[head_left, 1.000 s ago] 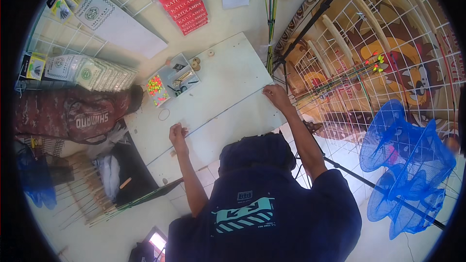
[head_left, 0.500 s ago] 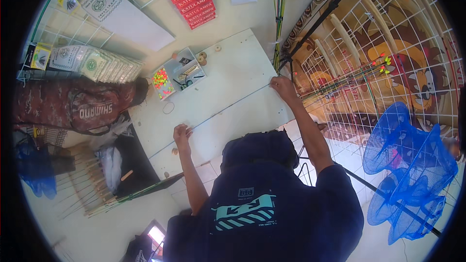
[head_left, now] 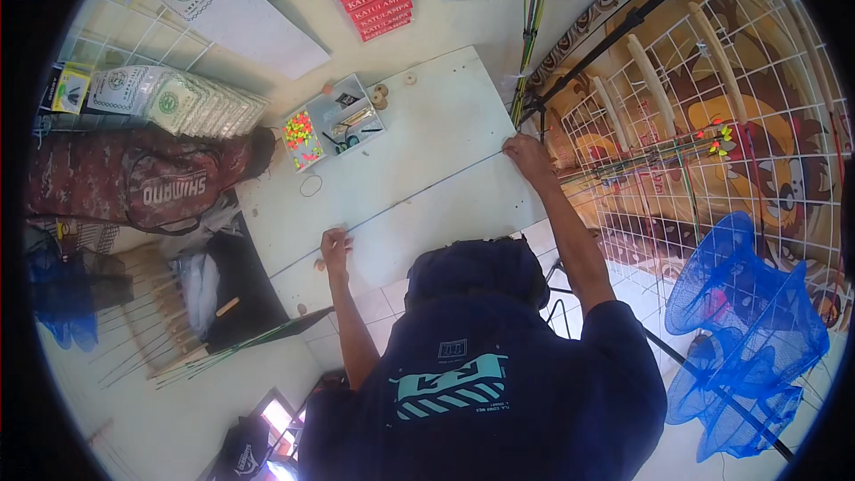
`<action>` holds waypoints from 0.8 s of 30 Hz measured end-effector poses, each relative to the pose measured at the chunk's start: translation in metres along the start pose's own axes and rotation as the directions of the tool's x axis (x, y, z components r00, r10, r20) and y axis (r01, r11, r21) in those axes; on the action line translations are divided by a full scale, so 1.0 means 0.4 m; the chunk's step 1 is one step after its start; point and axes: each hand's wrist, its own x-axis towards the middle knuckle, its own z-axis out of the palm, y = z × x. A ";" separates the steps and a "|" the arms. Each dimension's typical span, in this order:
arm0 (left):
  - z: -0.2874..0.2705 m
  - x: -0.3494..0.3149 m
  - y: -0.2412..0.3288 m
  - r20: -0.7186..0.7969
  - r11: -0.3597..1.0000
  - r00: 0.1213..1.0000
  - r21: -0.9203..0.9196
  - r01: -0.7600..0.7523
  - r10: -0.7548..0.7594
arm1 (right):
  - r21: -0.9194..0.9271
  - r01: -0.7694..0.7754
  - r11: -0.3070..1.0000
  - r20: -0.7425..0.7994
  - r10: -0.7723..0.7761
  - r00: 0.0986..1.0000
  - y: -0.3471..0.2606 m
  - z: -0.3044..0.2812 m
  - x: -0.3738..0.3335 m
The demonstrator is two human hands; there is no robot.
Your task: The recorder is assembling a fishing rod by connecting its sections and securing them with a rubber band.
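Observation:
A long, thin, straight bluish strand [head_left: 419, 193] crosses the white tabletop at a slant; whether it is a stiff rod or a taut line I cannot tell. My right hand [head_left: 527, 158] pinches it at its far right end, by the table's right edge. Farther left, my left hand [head_left: 336, 248] has its fingers closed on the same strand, which continues past it toward the table's left edge. A small round tan piece [head_left: 320, 264] lies beside my left hand.
A divided white tray [head_left: 363, 139] with bright floats and small tools sits at the table's back left. Cork-coloured rings [head_left: 380, 92] and a thin loop [head_left: 310, 185] lie nearby. Upright rods [head_left: 532, 27] stand behind; blue nets [head_left: 748, 303] hang right, a camouflage bag [head_left: 160, 180] left.
The view has shifted slightly. Both hands keep their hold on the strand in nearly the same places on the table.

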 end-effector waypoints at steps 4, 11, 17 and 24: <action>-0.001 0.009 -0.021 0.020 0.995 0.998 0.077 -0.066 0.065 | -0.006 0.091 0.996 -0.112 -0.091 0.989 0.030 0.022 0.002; -0.012 0.053 -0.082 -0.008 0.913 0.946 0.266 -0.309 0.323 | -0.011 0.071 0.997 -0.015 -0.071 0.997 0.000 -0.013 0.017; -0.020 0.074 -0.091 0.018 0.851 0.922 0.379 -0.363 0.386 | -0.010 0.193 0.981 -0.008 -0.193 0.981 -0.022 -0.046 0.024; 0.064 -0.033 0.153 -0.056 0.681 0.887 0.663 -0.310 0.459 | -0.188 0.262 0.947 0.004 -0.266 0.964 -0.107 -0.154 0.033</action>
